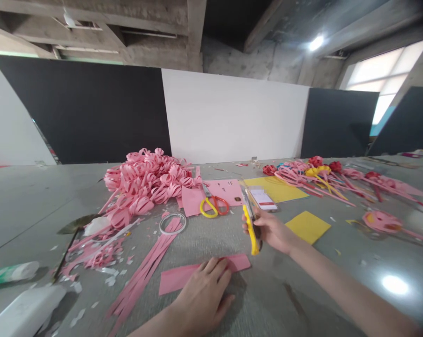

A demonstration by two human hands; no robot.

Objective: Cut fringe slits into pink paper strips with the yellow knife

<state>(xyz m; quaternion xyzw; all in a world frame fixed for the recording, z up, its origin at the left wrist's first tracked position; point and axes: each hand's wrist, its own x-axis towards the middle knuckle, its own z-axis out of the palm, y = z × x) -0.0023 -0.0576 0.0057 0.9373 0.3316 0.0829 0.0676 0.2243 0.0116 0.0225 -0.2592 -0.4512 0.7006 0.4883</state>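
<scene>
A folded-looking pink paper strip [178, 279] lies on the grey table in front of me. My left hand [209, 285] rests palm down across it, fingers laid together and slightly bent, pressing on the paper without gripping it. Above the strip's right end, my right hand [269, 227] grips a yellow-and-black utility knife [249, 229], its blade end pointing away from me. Yellow-and-red-handled scissors [213, 204] rest on a printed pink sheet [193, 201]. Narrow pink strips [150, 267] fan out left of my left hand, their far ends under a roll of tape [172, 223].
Curled pink paper flowers [144, 182] are heaped at the back left, with paper scraps nearby. A phone [263, 199] lies near yellow paper [307, 227]. Colourful paper flowers [316, 171] spread at right. A green-and-white tube [12, 273] and white box [26, 311] are at left.
</scene>
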